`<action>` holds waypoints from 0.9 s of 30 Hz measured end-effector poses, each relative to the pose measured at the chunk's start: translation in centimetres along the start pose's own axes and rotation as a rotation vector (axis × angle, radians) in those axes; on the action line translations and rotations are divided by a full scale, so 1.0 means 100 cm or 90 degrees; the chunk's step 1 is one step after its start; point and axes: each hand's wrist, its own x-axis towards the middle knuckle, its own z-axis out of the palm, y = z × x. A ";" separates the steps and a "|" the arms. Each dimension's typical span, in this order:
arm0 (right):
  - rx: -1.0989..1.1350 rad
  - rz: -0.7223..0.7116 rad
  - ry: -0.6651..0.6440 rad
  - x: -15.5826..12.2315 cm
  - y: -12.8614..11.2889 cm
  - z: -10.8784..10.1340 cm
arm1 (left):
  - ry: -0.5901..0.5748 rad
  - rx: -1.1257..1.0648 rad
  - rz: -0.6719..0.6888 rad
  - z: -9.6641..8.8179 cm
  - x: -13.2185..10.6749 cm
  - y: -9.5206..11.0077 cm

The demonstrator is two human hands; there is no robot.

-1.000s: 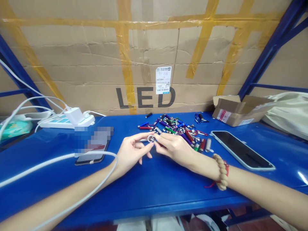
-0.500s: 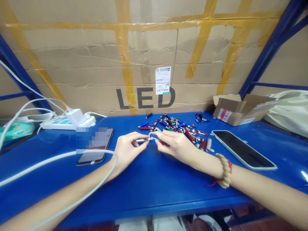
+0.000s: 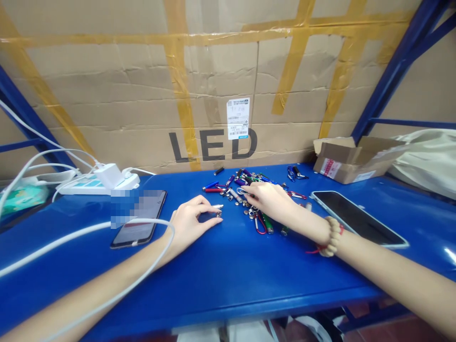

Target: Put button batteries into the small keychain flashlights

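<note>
My left hand (image 3: 190, 222) rests on the blue tabletop (image 3: 228, 270). Its thumb and forefinger pinch a small silver torch (image 3: 218, 212) against the surface. My right hand (image 3: 272, 200), with a bead bracelet (image 3: 331, 236) on the wrist, lies over the near edge of a pile of small coloured keychain torches (image 3: 254, 183). Its fingertips are closed on a silver key ring (image 3: 241, 191) at the pile's left side. A red clip and a green torch (image 3: 264, 224) lie just under that wrist.
A dark phone (image 3: 137, 221) lies left of my left hand, with a white cable (image 3: 89, 232) looping over my forearm. Behind it sits a power strip (image 3: 98, 183). Another phone (image 3: 358, 219) lies at the right, near an open small carton (image 3: 352, 159). A taped cardboard sheet (image 3: 213, 95) forms the back wall.
My hands, joined over the ring and silver torch, have parted. The left lowered the torch to the table. The right moved back and right to the pile.
</note>
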 end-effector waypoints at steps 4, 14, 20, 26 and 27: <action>0.096 -0.069 0.114 -0.003 -0.006 0.001 | -0.012 -0.122 -0.027 -0.001 0.001 0.005; 0.432 -0.247 0.167 -0.010 -0.033 0.004 | -0.077 -0.391 -0.136 -0.002 0.002 0.009; 0.310 -0.279 0.230 -0.010 -0.028 -0.001 | -0.078 -0.352 -0.113 -0.009 0.005 0.010; 0.189 -0.050 0.281 -0.003 -0.006 -0.013 | 0.032 -0.012 -0.008 -0.014 0.013 -0.016; 0.157 -0.014 0.261 -0.002 -0.002 -0.015 | -0.011 0.017 0.010 -0.012 0.013 -0.020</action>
